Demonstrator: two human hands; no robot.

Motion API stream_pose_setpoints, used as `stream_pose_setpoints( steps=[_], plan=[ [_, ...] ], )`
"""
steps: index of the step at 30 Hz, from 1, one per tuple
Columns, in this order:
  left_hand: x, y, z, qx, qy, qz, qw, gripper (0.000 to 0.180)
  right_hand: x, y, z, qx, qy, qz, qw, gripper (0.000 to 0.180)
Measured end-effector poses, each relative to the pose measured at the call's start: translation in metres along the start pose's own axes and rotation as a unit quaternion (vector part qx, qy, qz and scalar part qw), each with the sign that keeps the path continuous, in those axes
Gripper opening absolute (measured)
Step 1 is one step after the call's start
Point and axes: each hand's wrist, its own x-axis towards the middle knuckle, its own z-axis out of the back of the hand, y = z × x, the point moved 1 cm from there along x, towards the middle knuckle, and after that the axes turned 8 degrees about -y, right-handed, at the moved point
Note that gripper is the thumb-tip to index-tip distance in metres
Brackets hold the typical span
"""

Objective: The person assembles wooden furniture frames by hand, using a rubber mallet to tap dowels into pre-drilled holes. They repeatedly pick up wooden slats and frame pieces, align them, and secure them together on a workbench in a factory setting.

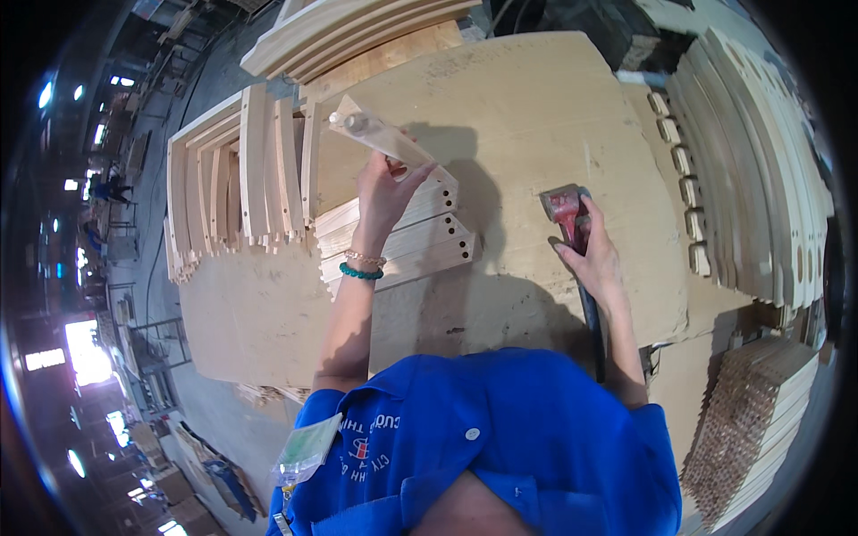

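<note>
My left hand (384, 195), with bead bracelets at the wrist, is closed on a pale wooden slat (393, 141), which it holds tilted above the worktable. Below that hand several similar slats (407, 234) lie side by side, with dark holes at their right ends. My right hand (597, 259) is wrapped round a red and grey air sander (563, 207) at the right of the table. A black hose (592, 326) runs from the tool toward my body. The sander's head points away from me, and its underside is hidden.
The brown-covered worktable (527, 98) spreads in front of me. Curved wooden parts (259, 170) stand in a row at its left. More curved pieces (357, 40) lie at the far edge. Tall wood stacks (742, 170) and a bundle of slats (751, 429) are at the right.
</note>
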Motion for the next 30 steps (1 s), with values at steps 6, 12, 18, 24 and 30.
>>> stream_pose_setpoints(
  steps=[6, 12, 18, 24, 30],
  plan=[
    [0.015, 0.008, 0.022, -0.096, -0.035, 0.166, 0.981, 0.052, 0.016, 0.037, -0.011, -0.095, -0.125, 0.216, 0.964, 0.055],
    [0.003, -0.025, 0.012, -0.211, 0.0, 0.311, 0.927, 0.055, 0.036, 0.118, -0.058, 0.137, 0.064, 0.262, 0.953, 0.061],
    [-0.011, -0.029, 0.028, -0.232, 0.052, 0.348, 0.907, 0.054, 0.057, 0.175, -0.076, 0.21, 0.048, 0.444, 0.87, 0.047],
    [-0.004, -0.048, 0.048, 0.155, -0.008, -0.098, 0.983, 0.045, 0.095, 0.213, -0.049, 0.176, 0.176, 0.323, 0.913, 0.041],
    [0.018, -0.01, 0.052, -0.084, 0.055, 0.113, 0.988, 0.047, 0.093, 0.23, -0.039, 0.214, 0.138, 0.324, 0.911, 0.045]
  ],
)
